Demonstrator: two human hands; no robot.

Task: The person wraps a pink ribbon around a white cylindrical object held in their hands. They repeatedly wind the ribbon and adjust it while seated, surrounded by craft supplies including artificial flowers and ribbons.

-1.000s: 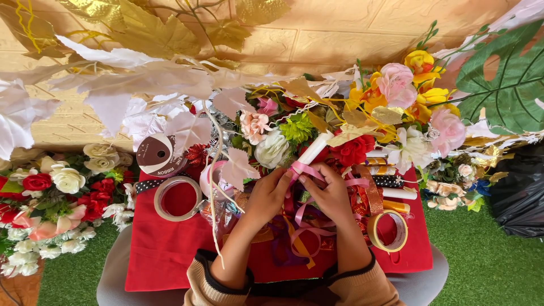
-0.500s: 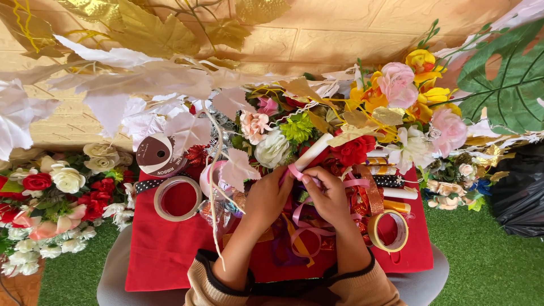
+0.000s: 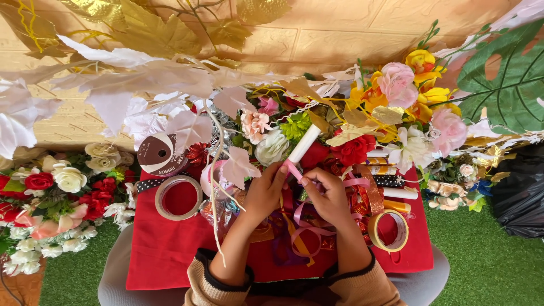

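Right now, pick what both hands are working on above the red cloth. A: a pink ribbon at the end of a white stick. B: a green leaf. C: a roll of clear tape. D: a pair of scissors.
A: the left hand and right hand meet at the pink ribbon on the lower end of the white stick, over the red cloth; the tape rolls lie untouched to either side.

Tan sweater sleeves, dark-trimmed cuffs
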